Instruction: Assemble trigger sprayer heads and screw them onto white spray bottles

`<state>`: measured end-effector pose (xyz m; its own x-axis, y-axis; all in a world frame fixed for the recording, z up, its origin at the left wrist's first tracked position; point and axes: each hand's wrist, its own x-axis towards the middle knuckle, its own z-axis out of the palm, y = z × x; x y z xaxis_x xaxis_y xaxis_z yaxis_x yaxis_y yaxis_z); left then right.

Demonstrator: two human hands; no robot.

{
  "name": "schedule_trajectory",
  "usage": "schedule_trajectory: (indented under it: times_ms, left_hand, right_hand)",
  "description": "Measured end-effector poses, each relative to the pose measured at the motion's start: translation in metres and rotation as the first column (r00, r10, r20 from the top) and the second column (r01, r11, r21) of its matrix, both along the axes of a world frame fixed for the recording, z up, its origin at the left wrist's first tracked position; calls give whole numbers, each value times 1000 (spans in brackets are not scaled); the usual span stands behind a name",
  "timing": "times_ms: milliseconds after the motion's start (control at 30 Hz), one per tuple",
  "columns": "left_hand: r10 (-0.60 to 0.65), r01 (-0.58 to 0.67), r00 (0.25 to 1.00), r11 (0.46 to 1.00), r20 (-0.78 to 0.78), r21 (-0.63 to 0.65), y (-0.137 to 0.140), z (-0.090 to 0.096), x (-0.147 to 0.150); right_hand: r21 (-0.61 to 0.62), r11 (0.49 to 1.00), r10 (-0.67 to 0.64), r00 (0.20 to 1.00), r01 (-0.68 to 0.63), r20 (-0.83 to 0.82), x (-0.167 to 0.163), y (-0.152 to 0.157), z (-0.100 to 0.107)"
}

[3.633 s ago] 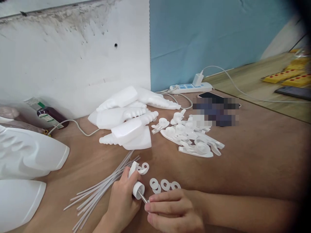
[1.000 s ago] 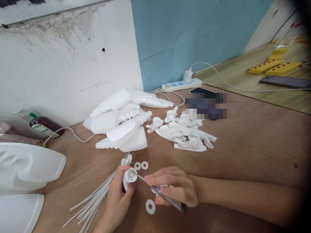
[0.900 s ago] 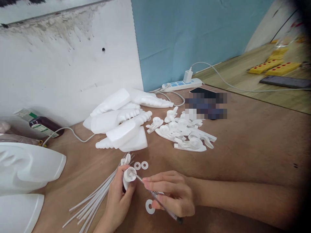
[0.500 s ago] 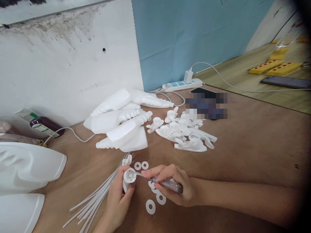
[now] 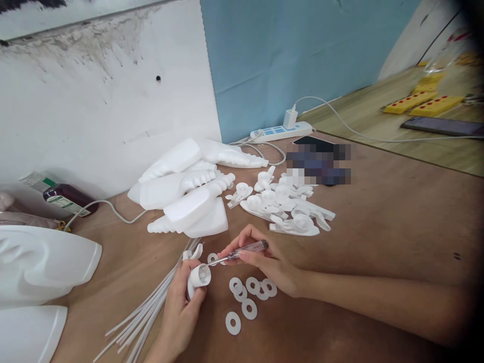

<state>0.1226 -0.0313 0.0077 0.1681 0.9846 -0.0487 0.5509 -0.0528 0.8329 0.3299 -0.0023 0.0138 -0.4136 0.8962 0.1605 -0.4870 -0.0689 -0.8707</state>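
Note:
Wrapped round a white spray bottle trigger head [image 5: 200, 276], my left hand [image 5: 180, 297] holds it with the round collar facing right. My right hand [image 5: 264, 259] grips a screwdriver [image 5: 245, 250] by its clear handle. The thin metal shaft points left, and its tip is at the collar's rim; whether it touches cannot be told. Below my right hand lie several flat white ring washers [image 5: 249, 308], some overlapping. Another washer [image 5: 212, 259] is partly hidden behind the screwdriver. Thin white tubes [image 5: 145, 310] lie in a bundle beside and partly behind my left hand.
White spray bottles [image 5: 189, 199] are piled near the wall, beside a heap of white trigger heads [image 5: 287, 201]. A power strip [image 5: 282, 131] with a charger and cable lies at the back. Large white bottles [image 5: 45, 262] and a dark bottle [image 5: 68, 198] are at the left.
My right hand has moved up and the screwdriver now slopes down to the left, handle raised. The trigger head has tilted, its collar turned more to the right. More washers are uncovered.

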Motion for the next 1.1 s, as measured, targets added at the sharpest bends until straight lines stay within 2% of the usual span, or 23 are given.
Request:
schedule_trajectory:
  times_ms: [233, 367, 500, 633, 700, 900, 1100]
  left_hand:
    - [3, -2, 1000, 1000, 15, -25, 0, 1, 0]
    - [-35, 36, 999, 999, 36, -22, 0, 1, -1]
    - [-50, 51, 998, 998, 24, -25, -1, 1, -2]
    - [-75, 75, 997, 997, 1, -2, 0, 1, -2]
    - [-84, 84, 996, 996, -6, 7, 0, 0, -3]
    - [-113, 113, 994, 994, -9, 14, -1, 1, -2]
    - [-135, 136, 991, 991, -23, 19, -1, 3, -1]
  right_hand:
    - [-104, 994, 28, 986, -46, -164, 0, 7, -10]
    - [-154, 987, 7, 983, -36, -185, -1, 11, -12]
    - [-95, 995, 10, 988, -25, -155, 1, 8, -10]
    - [20, 1000, 15, 999, -15, -36, 4, 0, -3]
    - [24, 999, 24, 1000, -24, -12, 5, 0, -2]
    - [-187, 980, 42, 987, -71, -156, 2, 12, -10]
    - [-234, 969, 38, 988, -73, -150, 1, 14, -9]
